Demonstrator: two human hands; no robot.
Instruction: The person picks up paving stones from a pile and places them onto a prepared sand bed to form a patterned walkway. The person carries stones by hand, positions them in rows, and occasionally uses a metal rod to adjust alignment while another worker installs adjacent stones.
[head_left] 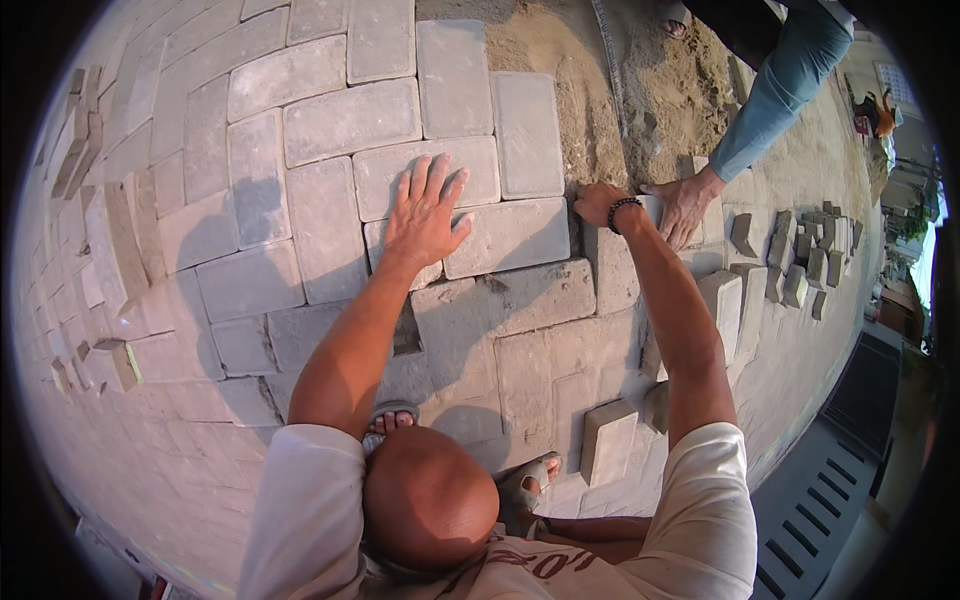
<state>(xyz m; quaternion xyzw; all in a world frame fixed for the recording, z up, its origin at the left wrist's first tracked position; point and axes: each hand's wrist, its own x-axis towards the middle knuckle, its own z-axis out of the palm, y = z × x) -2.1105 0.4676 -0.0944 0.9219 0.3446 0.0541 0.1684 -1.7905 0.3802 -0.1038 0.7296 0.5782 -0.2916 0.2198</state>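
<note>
My left hand (425, 215) lies flat with spread fingers on a grey rectangular paving block (462, 175) in the laid surface. Just below it is a second block (510, 237), near my thumb. My right hand (603, 203), with a dark bead bracelet at the wrist, is curled closed at the far end of an upright-running paving block (612, 268); its fingertips are partly hidden. Close on the right, another person's hand (682, 205) in a blue sleeve reaches down beside a block (652, 212).
Bare sand (560, 60) borders the laid blocks at the far side, crossed by a thin strip (607, 60). Loose blocks are heaped (810, 250) at right, others stand at left (125, 240). One loose block (608, 442) lies near my sandalled foot (530, 490).
</note>
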